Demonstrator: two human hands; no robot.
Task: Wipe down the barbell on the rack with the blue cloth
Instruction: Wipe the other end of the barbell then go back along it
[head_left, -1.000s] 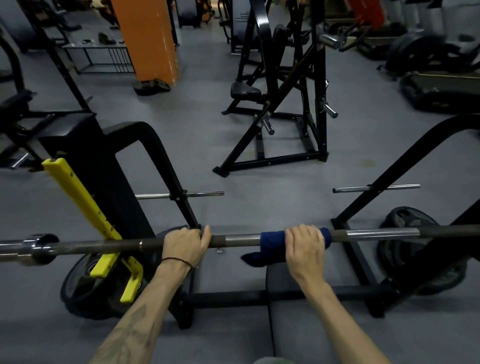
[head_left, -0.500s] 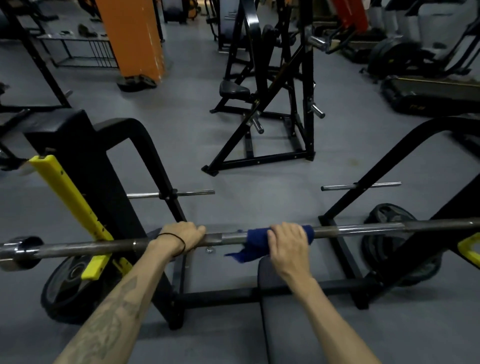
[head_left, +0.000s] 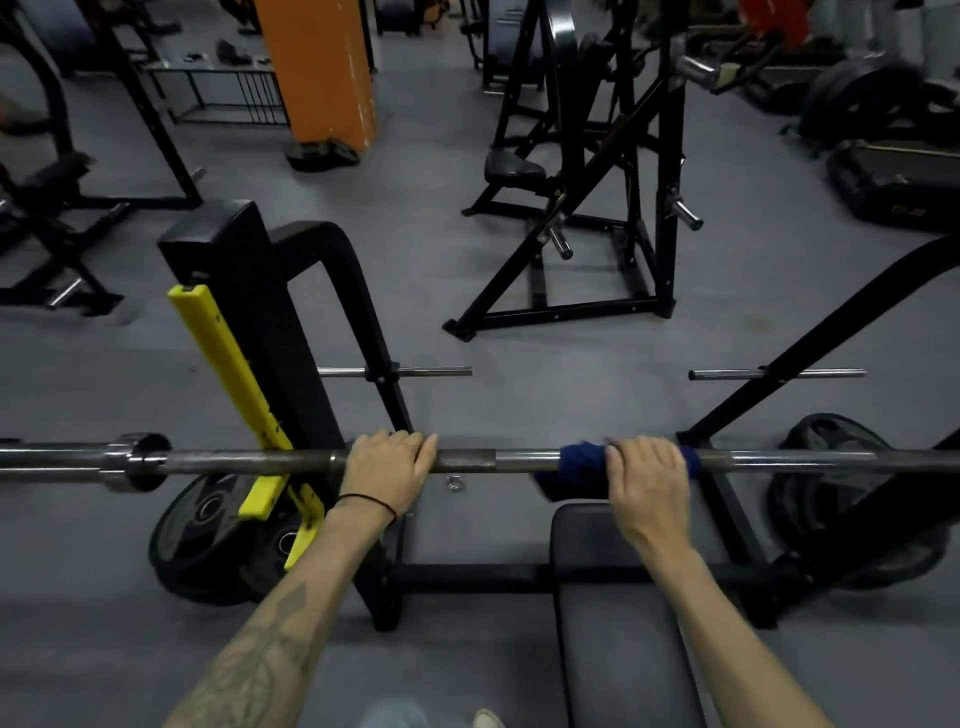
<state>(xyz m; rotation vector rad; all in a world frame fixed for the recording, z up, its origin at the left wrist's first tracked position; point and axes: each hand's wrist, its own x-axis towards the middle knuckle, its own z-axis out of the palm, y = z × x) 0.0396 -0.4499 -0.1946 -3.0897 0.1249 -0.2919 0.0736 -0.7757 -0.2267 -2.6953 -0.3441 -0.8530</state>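
Observation:
A long steel barbell (head_left: 524, 460) runs level across the view, resting on a black rack with a yellow guard (head_left: 228, 374) at the left upright. My left hand (head_left: 387, 467) grips the bare bar just right of that upright. My right hand (head_left: 649, 483) is closed over the blue cloth (head_left: 582, 462), which is wrapped around the bar above the bench. A fold of cloth hangs below the bar on the left side of my hand. The bar's left sleeve and collar (head_left: 132, 460) stick out past the rack.
A black bench pad (head_left: 613, 613) lies under the bar at centre right. Weight plates (head_left: 208, 535) lean at the left rack foot, and another plate (head_left: 831, 457) at the right. A black plate-loaded machine (head_left: 587, 208) and an orange pillar (head_left: 327, 73) stand beyond on grey floor.
My right hand with the blue cloth slid left along the bar and then back to the right. My left hand kept its grip on the bar. The camera view shifted slightly.

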